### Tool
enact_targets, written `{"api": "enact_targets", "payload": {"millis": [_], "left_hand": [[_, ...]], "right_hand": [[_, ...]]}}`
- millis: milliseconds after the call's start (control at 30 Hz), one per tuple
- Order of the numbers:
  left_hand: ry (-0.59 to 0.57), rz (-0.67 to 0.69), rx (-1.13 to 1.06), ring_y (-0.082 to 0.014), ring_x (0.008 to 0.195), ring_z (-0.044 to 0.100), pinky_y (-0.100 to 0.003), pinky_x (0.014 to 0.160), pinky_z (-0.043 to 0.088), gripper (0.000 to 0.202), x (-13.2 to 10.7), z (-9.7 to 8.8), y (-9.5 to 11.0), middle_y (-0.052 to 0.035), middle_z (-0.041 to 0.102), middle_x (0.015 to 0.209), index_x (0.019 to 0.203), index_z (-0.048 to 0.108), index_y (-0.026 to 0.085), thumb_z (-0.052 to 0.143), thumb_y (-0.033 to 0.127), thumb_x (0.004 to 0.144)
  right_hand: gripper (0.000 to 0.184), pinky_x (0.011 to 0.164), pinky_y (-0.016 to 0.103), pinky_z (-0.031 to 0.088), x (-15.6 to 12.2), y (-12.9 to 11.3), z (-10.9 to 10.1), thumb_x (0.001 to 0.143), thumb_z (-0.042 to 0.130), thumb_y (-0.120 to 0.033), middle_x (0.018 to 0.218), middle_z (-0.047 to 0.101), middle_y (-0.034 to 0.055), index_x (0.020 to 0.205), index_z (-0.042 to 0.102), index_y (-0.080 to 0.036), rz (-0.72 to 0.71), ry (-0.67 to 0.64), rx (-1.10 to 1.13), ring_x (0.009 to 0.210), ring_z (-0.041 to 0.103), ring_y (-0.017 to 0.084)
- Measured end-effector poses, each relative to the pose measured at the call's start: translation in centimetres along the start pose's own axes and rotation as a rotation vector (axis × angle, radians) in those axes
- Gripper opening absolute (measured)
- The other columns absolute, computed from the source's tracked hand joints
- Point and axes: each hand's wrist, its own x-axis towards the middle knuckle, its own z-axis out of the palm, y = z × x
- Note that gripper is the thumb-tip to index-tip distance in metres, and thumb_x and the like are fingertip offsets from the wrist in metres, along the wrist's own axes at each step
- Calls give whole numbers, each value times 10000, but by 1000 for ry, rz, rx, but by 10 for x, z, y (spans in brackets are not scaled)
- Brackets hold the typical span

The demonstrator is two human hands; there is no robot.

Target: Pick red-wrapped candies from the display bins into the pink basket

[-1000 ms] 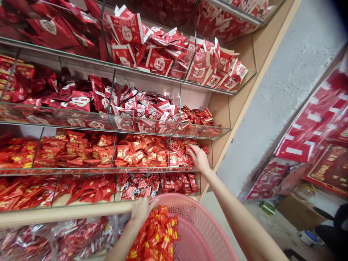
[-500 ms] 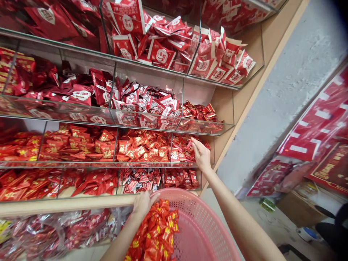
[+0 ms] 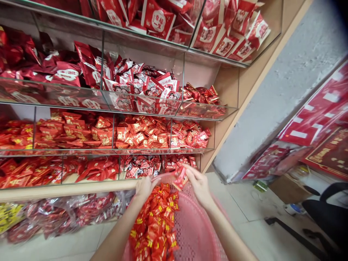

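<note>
My right hand (image 3: 199, 184) pinches a small red-and-pink wrapped candy (image 3: 180, 178) above the far rim of a pink plastic basket (image 3: 197, 221). My left hand (image 3: 145, 187) is closed on the far left part of that basket's rim. Down the left side of the basket lies a heap of red candies with yellow print (image 3: 156, 232); the pink bottom shows to their right. Just beyond the rim, the lowest shelf compartments hold black-and-red wrapped candies (image 3: 143, 166) and red candies (image 3: 174, 162). One row up, the rightmost compartment holds red-and-pink packets (image 3: 199, 139).
Glass-fronted shelves with dividers, full of red packets (image 3: 157, 20), rise ahead. A wooden side panel (image 3: 225, 134) closes them at the right, beside a grey wall (image 3: 252, 90). Plastic bags of goods (image 3: 54, 217) lie beneath. A black chair (image 3: 330, 214) and cardboard box (image 3: 285, 190) stand at right.
My right hand has come down from the rightmost compartment to above the basket, now with a candy in its fingers. My left hand stays on the rim. The view has tilted lower.
</note>
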Motion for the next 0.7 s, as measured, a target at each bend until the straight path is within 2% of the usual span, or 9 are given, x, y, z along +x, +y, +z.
{"api": "enact_targets", "payload": {"millis": [100, 167, 267, 367, 433, 567, 700], "left_hand": [[6, -7, 16, -262, 864, 617, -303, 713, 423, 737, -1, -1, 1, -149, 675, 847, 1022, 645, 156, 241, 712, 759], [10, 7, 16, -260, 864, 617, -306, 717, 423, 738, -1, 0, 0, -145, 676, 856, 1053, 634, 173, 226, 714, 760], [16, 31, 15, -259, 863, 619, -313, 718, 425, 716, -1, 2, 0, -139, 680, 873, 1106, 608, 206, 221, 704, 768], [17, 34, 20, -263, 872, 620, -314, 722, 426, 724, 0, 1, -1, -148, 680, 882, 1119, 603, 201, 219, 704, 767], [16, 35, 24, -264, 881, 619, -314, 728, 425, 735, -1, 0, 0, -156, 679, 893, 1125, 600, 193, 214, 706, 766], [-8, 33, 34, -259, 874, 620, -315, 738, 423, 746, -2, -4, 2, -153, 680, 880, 1128, 598, 189, 204, 708, 765], [-18, 21, 24, -258, 891, 617, -301, 744, 419, 748, -3, -5, 4, -156, 675, 896, 1135, 595, 174, 220, 706, 765]], "right_hand": [[394, 811, 330, 478, -27, 47, 2, 824, 459, -480, 1000, 656, 61, 1030, 624, -189, 358, -242, 184, 898, 604, 181], [401, 711, 289, 490, -35, 78, -1, 800, 467, -509, 867, 662, 47, 949, 615, -168, 576, -346, 207, 760, 613, 155], [327, 524, 211, 432, -40, 115, -5, 784, 476, -463, 599, 575, -9, 745, 562, -150, 739, -359, -54, 521, 529, 101], [279, 423, 191, 337, -44, 137, -4, 778, 471, -389, 461, 450, -48, 617, 488, -161, 758, -318, -286, 410, 419, 84], [268, 431, 197, 338, -46, 144, 1, 769, 480, -377, 472, 467, -39, 609, 489, -161, 745, -298, -328, 432, 441, 96], [283, 548, 215, 406, -46, 150, 14, 778, 468, -421, 659, 608, 19, 712, 551, -159, 685, -230, -441, 656, 572, 153], [324, 659, 255, 432, -45, 147, 17, 799, 455, -441, 846, 651, 97, 864, 583, -151, 652, -188, -575, 846, 600, 209]]}}
